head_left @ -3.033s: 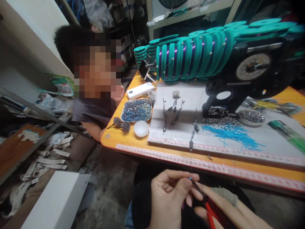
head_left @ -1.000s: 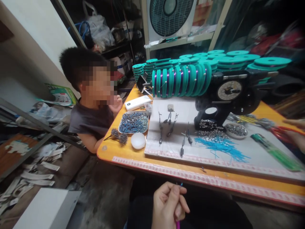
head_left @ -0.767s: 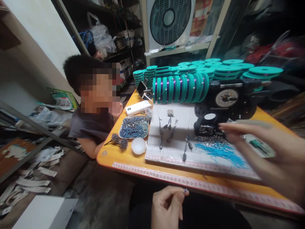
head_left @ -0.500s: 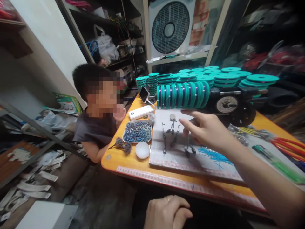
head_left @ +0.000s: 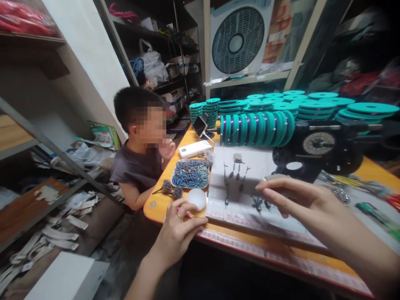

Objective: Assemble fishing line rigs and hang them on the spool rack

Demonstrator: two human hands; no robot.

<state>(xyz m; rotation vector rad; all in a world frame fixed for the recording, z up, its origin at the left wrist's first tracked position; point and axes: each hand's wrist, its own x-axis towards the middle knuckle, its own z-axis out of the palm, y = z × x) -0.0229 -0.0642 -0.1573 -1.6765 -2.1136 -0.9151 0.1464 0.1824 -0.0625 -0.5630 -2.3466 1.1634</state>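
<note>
My left hand (head_left: pixel 181 223) rests at the table's front edge, touching or right beside a white round dome-shaped piece (head_left: pixel 196 199). Its fingers are curled, and a bit of something pink shows between them; its kind is hidden. Above the white board (head_left: pixel 215 210), my right hand (head_left: pixel 292 196) hovers with thumb and index fingertips brought together; whatever they pinch, if anything, is too small to tell. Below and left of it lie several small dark swivel-like pieces with wire ends (head_left: pixel 226 187). Farther back, a row of green spools (head_left: pixel 256 128) with purple line sits on a black winding machine (head_left: pixel 321 143).
A tray of blue metallic pieces (head_left: pixel 190 174), a white power bank (head_left: pixel 195 148) and a small phone-like device (head_left: pixel 199 125) stand at the left. Stacked green discs (head_left: pixel 315 109) line the back. Green-handled cutters (head_left: pixel 371 210) lie right. A child (head_left: pixel 137 154) sits at the left edge.
My left hand has risen from below the table edge to beside the white dome. My right hand has lowered, its pointing fingers drawn together. The view has shifted left.
</note>
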